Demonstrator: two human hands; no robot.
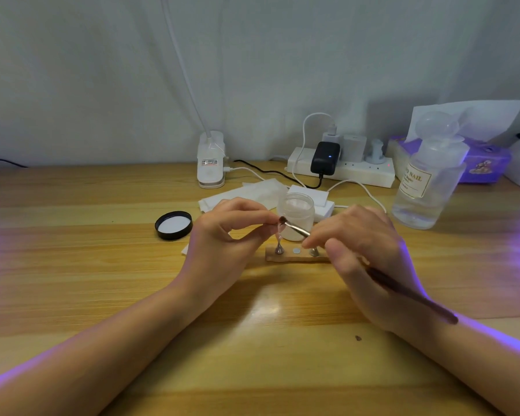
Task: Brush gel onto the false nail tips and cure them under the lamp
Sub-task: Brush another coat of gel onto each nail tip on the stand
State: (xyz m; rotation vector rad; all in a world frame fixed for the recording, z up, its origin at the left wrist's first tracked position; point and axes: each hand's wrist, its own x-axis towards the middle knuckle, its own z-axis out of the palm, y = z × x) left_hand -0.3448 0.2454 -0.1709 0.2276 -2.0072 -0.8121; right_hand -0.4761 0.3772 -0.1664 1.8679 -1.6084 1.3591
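Observation:
My left hand [231, 232] pinches a false nail tip [279, 227] that sits on a small metal stand [279, 246]. That stand rests on a wooden holder strip [294, 257] with a round magnet [296, 251] and a second stand [313, 251]. My right hand [364, 253] grips a dark-handled brush [409, 295]; its bristle end [282, 220] touches the nail tip. An open frosted jar [296, 216] stands just behind. Purple light falls from the right; the curing lamp itself is out of view.
The jar's black lid [174, 225] lies upturned at the left. White wipes [246, 192] lie behind the jar. A clip-lamp base [210, 160], a power strip [342, 168] with plugs and cables, a clear liquid bottle [427, 181] and a purple tissue box [487, 163] stand along the back.

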